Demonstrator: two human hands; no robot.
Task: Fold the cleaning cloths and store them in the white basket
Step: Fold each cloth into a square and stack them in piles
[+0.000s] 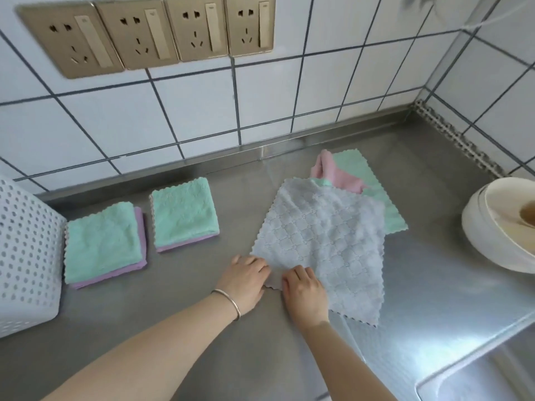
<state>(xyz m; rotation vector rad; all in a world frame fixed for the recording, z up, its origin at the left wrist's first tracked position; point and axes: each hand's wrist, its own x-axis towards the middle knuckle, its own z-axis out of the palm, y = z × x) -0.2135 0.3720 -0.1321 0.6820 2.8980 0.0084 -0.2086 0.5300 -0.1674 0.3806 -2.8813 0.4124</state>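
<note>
From the head camera, both hands work the near corner of a grey cloth (321, 235) spread flat on the steel counter (202, 328). The left hand (246, 280) sits at the corner's outer edge, fingers curled onto the hem; the right hand (305, 290) lies just beside it on top of the fabric. Each looks to be pinching that corner, probably to lift it for a first fold, though the fingertips are tucked under and how firmly they grip cannot be told.

Beyond the hands, under the grey cloth's far edge, lies a pink cloth (338, 176) on a green cloth (373, 183), both unfolded and waiting. To the left of the hands two folded cloths (185, 214) rest side by side, green uppermost with purple showing below, staged near the white basket (26, 256) at the far left rather than inside it. To the right, well apart, stands a stack of bowls (492, 238).
</note>
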